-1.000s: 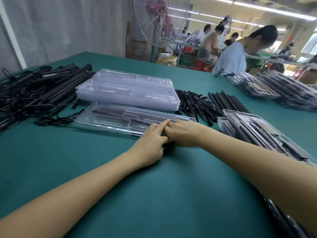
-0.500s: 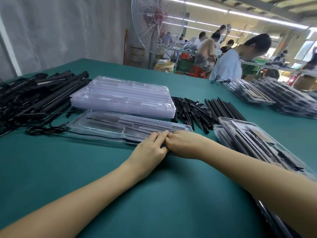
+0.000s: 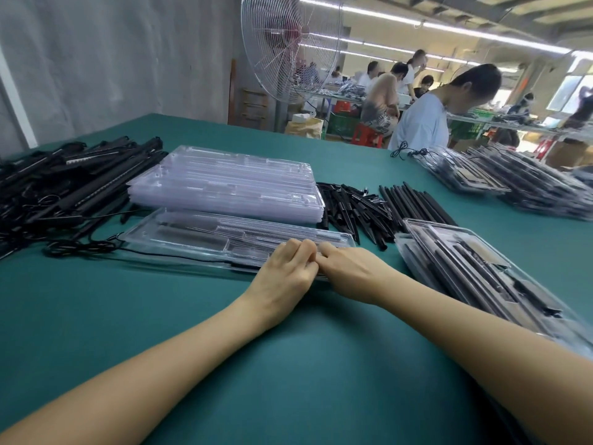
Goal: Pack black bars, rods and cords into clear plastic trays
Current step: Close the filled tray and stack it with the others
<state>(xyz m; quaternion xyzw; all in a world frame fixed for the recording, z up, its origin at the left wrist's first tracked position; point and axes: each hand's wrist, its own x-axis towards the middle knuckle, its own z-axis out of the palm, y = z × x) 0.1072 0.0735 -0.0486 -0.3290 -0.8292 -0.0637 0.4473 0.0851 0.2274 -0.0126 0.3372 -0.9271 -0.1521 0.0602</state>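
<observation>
Tray (image 3: 199, 239) of clear moulded plastic, long grooves along it, lies flat on the green table (image 3: 288, 374), reaching toward 10 o'clock from the hands. A thin black cord (image 3: 77, 247) trails off its left end. Left hand (image 3: 285, 277) and right hand (image 3: 349, 271) meet on its near right end, fingers curled down. I cannot tell whether they pinch anything. A glossy stack (image 3: 231, 184) sits at 12 o'clock, matte rods (image 3: 414, 200) at 1, bars (image 3: 73, 184) at 10.

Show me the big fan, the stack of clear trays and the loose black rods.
big fan (image 3: 290, 43): head view, wire guard near the hub.
stack of clear trays (image 3: 224, 187): head view, top tray's middle.
loose black rods (image 3: 417, 203): head view, middle of the pile.
</observation>
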